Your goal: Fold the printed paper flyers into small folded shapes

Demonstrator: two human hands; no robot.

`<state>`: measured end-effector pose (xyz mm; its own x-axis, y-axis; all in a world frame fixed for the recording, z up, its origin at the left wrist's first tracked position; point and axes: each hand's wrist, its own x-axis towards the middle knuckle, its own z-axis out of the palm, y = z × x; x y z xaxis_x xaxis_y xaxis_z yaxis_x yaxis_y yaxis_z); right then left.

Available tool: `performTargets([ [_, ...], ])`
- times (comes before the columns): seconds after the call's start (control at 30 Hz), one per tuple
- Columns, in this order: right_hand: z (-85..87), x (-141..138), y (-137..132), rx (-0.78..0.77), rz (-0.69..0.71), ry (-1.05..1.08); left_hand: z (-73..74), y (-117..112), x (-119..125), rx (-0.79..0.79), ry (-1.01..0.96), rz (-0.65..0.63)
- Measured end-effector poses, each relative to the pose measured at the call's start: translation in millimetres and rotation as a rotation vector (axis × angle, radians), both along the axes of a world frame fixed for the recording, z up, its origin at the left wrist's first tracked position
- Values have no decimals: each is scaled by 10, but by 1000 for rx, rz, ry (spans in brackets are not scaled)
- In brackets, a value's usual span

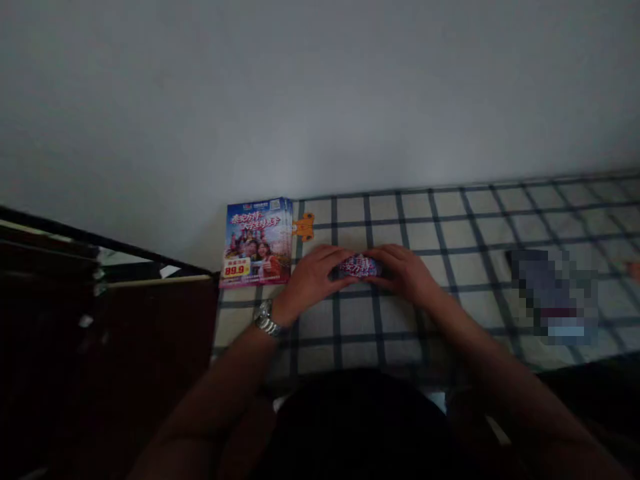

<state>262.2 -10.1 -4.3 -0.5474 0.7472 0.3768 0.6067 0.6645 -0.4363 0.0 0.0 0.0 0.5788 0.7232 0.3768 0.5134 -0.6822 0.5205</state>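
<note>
A small blue-and-pink printed piece (360, 265) with white characters, which looks like a folded leaflet, is held between my two hands above the checked cloth. My left hand (320, 270), with a metal watch on the wrist, closes on its left side, thumb toward me. From the other side my right hand (400, 268) grips the right end, its fingers curled over the far edge. Part of the piece is hidden by the fingers. To the left of my left hand lies a stack of printed leaflets (255, 233) in similar colours, showing people and "89.9".
A white cloth with dark checks (350, 333) covers the surface, which meets a plain wall (320, 100). An orange bear figure (304, 227) is beside the stack. At right lies a pixelated dark object (545, 287). Dark furniture (150, 347) stands at left.
</note>
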Motion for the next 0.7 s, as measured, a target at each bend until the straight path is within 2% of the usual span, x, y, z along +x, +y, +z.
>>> performTargets([
  [0.5,-44,-7,7,-32,-4,81,-36,11,10,-30,-81,-18],
  [0.7,-47,-16,5,-46,-34,106,-60,-19,43,-200,-228,8],
])
